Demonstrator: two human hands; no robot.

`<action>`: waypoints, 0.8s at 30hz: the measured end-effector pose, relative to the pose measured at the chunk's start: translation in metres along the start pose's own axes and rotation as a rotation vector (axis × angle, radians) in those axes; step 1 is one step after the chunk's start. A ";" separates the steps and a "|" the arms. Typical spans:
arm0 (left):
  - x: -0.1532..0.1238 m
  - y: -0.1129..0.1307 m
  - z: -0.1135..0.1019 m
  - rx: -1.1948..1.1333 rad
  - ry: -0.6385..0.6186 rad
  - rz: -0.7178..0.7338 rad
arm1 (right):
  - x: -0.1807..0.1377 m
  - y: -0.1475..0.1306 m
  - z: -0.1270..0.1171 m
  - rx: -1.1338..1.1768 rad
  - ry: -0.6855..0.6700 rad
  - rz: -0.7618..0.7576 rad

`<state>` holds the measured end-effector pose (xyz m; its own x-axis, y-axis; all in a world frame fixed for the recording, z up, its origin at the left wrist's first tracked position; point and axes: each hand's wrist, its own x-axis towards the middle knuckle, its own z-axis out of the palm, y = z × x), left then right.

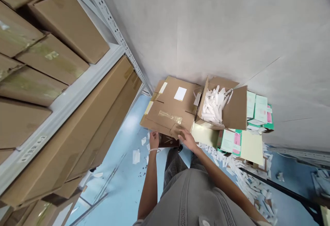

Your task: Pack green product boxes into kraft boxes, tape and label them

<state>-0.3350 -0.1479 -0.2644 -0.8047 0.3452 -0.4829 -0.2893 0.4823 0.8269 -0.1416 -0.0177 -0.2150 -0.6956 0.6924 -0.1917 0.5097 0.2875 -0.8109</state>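
Note:
A closed brown cardboard box (170, 107) with tape and a white label lies against the wall below me. My left hand (154, 140) grips its near left edge with curled fingers. My right hand (187, 138) lies on its near right flap, fingers pressed over the edge. An open carton (233, 110) full of small white packets stands right beside it.
Metal shelving (77, 88) stacked with brown cartons fills the left. Green and pink packages (259, 110) and pale sheets (251, 147) sit at the right. White packets (247, 179) litter the blue floor. A dark bar (283, 191) crosses the floor at right.

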 end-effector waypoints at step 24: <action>0.081 0.065 0.000 -0.307 -0.202 -0.061 | 0.093 -0.094 0.046 -0.521 0.164 -0.039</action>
<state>-0.4189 -0.0883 -0.2499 -0.6714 0.4898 -0.5562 -0.5005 0.2539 0.8277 -0.2773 -0.0109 -0.1813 -0.6523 0.7567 -0.0449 0.6975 0.5760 -0.4263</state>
